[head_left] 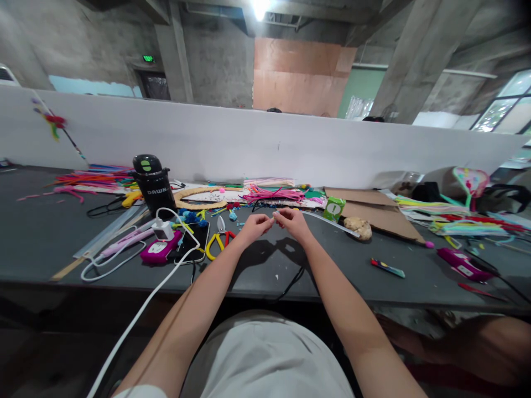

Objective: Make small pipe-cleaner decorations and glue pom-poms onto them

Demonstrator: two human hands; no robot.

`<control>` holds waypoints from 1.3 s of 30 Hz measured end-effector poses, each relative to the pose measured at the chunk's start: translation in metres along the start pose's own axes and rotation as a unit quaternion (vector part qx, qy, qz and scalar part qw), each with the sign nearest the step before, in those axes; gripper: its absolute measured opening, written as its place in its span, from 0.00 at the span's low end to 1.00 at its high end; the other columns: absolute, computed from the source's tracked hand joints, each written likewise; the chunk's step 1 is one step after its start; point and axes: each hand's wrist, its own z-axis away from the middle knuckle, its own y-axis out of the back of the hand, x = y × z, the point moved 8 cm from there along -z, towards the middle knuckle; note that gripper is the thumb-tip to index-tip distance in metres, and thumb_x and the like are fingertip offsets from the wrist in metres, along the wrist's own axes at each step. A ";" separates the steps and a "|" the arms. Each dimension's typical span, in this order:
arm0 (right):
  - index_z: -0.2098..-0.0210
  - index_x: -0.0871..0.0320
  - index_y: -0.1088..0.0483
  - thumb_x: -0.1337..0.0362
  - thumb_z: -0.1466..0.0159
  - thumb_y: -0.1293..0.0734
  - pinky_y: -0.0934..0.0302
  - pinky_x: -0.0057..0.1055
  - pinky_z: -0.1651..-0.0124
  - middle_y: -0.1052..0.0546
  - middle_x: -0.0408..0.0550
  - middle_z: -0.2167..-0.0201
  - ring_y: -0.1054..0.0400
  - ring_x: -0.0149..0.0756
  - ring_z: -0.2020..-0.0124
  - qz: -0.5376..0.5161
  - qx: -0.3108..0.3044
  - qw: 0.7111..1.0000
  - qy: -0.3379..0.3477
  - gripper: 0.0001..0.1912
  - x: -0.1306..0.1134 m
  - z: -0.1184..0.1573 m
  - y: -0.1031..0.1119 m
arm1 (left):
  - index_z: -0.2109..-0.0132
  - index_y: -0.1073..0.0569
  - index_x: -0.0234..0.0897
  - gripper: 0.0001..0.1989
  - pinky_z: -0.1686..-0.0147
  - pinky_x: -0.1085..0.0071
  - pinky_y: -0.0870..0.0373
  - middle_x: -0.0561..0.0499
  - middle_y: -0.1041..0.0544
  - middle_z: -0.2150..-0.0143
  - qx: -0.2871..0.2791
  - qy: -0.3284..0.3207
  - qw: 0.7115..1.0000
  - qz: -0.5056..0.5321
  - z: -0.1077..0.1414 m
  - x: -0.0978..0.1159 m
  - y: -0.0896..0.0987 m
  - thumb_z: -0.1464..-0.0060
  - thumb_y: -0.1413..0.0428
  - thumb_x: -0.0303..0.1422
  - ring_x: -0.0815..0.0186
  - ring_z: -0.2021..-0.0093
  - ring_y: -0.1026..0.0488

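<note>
Above the middle of the grey table, my left hand [256, 226] and my right hand [293, 222] meet fingertip to fingertip. The fingers of both are pinched on something small and pale, mostly hidden by the fingertips, so its kind is unclear. Behind my right hand a translucent strip [332, 222] runs off to the right; whether the hand touches it cannot be seen. Scissors [219, 243] with yellow and red handles lie left of my left hand. A bundle of pink pipe cleaners [274, 193] sits just beyond both hands.
A black bottle [154, 185], purple power socket [161, 249] with a white plug and cable, and a phone [193, 243] stand or lie left. Rightward are a green box [334, 209], a tan lump [357, 228], cardboard [373, 210] and a small cutter-like tool [387, 268]. A white partition [232, 138] borders the back.
</note>
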 end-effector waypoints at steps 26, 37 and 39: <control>0.83 0.59 0.35 0.42 0.45 0.34 0.52 0.27 0.79 0.40 0.39 0.90 0.48 0.25 0.86 0.166 -0.105 0.977 -0.082 0.26 0.012 0.006 0.003 | 0.75 0.33 0.34 0.22 0.79 0.75 0.47 0.56 0.36 0.82 0.086 0.019 0.996 0.015 -0.004 -0.008 0.023 0.52 0.44 0.51 0.74 0.81 0.43; 0.86 0.57 0.41 0.39 0.52 0.31 0.60 0.29 0.79 0.44 0.38 0.88 0.53 0.25 0.84 0.378 -0.086 0.894 -0.223 0.29 0.050 0.013 0.083 | 0.71 0.25 0.33 0.20 0.74 0.73 0.45 0.54 0.32 0.78 0.136 0.001 0.976 -0.169 -0.002 -0.012 0.036 0.49 0.47 0.48 0.70 0.75 0.38; 0.83 0.57 0.39 0.38 0.52 0.31 0.57 0.29 0.78 0.40 0.40 0.86 0.48 0.28 0.82 0.406 -0.020 0.885 -0.227 0.28 0.050 0.011 0.094 | 0.72 0.25 0.33 0.21 0.74 0.73 0.46 0.54 0.32 0.79 0.132 0.008 0.974 -0.185 -0.002 -0.013 0.036 0.49 0.48 0.47 0.70 0.76 0.38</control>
